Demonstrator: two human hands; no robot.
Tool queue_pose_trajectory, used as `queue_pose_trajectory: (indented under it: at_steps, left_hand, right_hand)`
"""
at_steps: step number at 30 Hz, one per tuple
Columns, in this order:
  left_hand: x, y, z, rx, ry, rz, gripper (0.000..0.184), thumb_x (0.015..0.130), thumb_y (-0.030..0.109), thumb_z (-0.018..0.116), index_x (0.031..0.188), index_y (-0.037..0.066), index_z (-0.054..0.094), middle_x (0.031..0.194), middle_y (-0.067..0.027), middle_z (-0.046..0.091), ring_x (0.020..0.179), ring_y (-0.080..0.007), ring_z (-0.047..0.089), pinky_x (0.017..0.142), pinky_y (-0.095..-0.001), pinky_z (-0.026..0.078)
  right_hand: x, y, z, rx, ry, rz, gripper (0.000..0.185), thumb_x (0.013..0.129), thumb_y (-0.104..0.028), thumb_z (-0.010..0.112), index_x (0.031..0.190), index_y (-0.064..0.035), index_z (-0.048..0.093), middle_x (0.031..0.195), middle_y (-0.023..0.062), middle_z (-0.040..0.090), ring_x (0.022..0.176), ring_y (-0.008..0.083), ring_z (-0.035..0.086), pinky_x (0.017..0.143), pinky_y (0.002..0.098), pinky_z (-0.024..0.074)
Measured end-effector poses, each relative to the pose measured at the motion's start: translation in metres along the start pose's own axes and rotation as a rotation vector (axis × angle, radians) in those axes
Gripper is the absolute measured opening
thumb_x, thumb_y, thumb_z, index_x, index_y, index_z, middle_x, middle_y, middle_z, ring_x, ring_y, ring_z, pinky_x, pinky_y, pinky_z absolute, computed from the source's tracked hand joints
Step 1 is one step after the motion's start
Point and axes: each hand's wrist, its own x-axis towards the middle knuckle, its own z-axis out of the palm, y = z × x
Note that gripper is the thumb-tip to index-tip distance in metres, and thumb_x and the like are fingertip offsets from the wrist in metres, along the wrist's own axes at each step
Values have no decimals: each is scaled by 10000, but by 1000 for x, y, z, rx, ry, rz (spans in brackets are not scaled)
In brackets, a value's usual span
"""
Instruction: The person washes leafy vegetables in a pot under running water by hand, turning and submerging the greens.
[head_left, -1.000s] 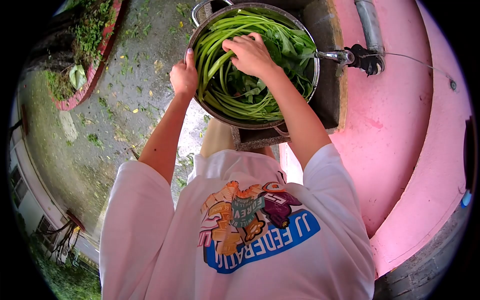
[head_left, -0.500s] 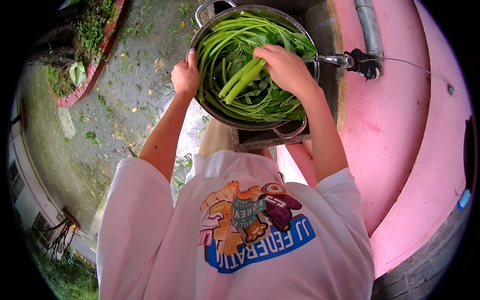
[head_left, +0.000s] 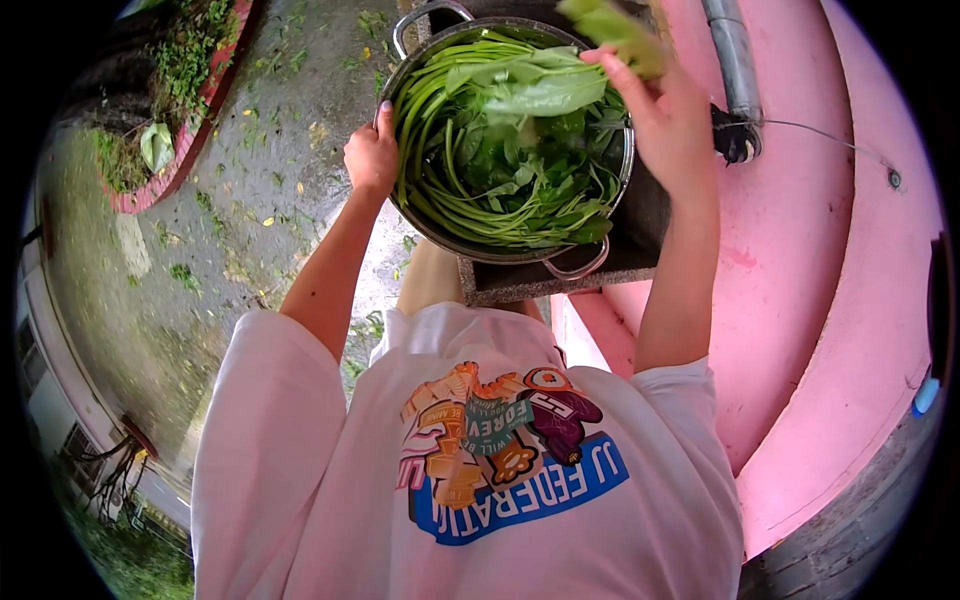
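Observation:
A round metal pot [head_left: 398, 190] full of long-stemmed leafy greens [head_left: 430, 170] rests over a stone sink [head_left: 480, 285]. My left hand [head_left: 372, 160] grips the pot's left rim, the thumb on its edge. My right hand [head_left: 668, 125] is raised over the pot's right rim, closed on a bunch of green stems [head_left: 622, 38]. The bunch is blurred by motion, its stems up and beyond the hand. Leaves trail leftward from near the fingers over the pot, and I cannot tell where the bunch ends.
A pink wall [head_left: 780, 250] curves along the right, with a grey pipe [head_left: 735, 60] and a dark wrapped fitting [head_left: 738, 135]. The tap is hidden behind my right hand. Wet concrete ground [head_left: 270, 180] and a red-edged planting bed [head_left: 190, 150] lie left.
My right hand has lifted the stem bunch from the pot's middle up and to the right, dragging leaves along. My left hand stays on the rim.

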Motion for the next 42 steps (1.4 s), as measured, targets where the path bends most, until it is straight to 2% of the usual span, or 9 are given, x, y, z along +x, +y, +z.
queue_pose_trajectory:
  at_steps: [5,7,13,21,27,29,33,36,42]
  left_hand:
    - [-4,4,-2,1,34,7,686,894,610,378,910,-10,670,884,-280,631,906,-438,594,829,-479,444]
    - [-4,4,-3,7,13,15,677,897,606,376,934,-3,671,896,-280,630,912,-435,595,829,-478,444]
    - [-4,3,-2,-15,12,36,668,902,600,369,944,7,673,893,-269,636,905,-437,595,826,-477,447]
    - [-2,2,0,31,9,12,677,897,605,370,931,4,679,888,-275,635,911,-434,596,830,-478,446]
    - [-3,4,0,17,15,9,693,892,609,373,921,-13,677,885,-280,634,908,-433,599,831,-475,448]
    - [-2,2,1,27,46,31,700,890,612,373,911,-19,675,881,-281,633,895,-435,601,825,-476,450]
    - [-2,3,0,36,32,8,701,890,612,375,902,-22,674,876,-282,632,884,-436,602,821,-477,451]
    - [-2,2,2,38,30,35,704,892,611,377,877,-27,673,856,-281,632,865,-439,601,811,-476,451]
    - [-5,3,1,11,71,61,723,887,621,384,831,-41,667,808,-280,628,830,-446,598,788,-478,451]
  right_hand:
    - [2,-40,-28,160,52,-45,181,941,-131,508,1001,26,577,1011,117,658,954,175,621,862,302,490]
    - [-7,-35,-32,175,188,-130,113,910,-145,554,961,-61,609,927,48,683,755,87,630,690,239,497]
    - [-84,60,21,-562,-10,-147,326,691,80,592,989,-47,564,1086,117,604,984,311,594,802,365,507]
    - [-94,109,23,-673,188,12,261,731,11,608,957,-120,609,996,90,558,879,317,544,753,362,461]
    - [-82,149,41,142,637,67,136,856,-19,607,990,5,599,967,99,574,863,207,601,753,304,495]
    - [-82,162,43,107,649,85,148,858,-1,603,1005,23,599,980,95,588,867,177,598,775,275,494]
    - [-81,159,39,-28,433,-18,222,851,41,584,1069,-4,597,1099,122,584,929,193,602,818,272,482]
    - [-77,155,21,444,-49,224,369,905,27,480,1273,5,465,1277,120,499,1166,252,528,986,301,424]
    - [-72,159,-1,1170,9,447,424,941,-128,401,1313,76,403,1381,182,409,1252,345,432,1080,367,328]
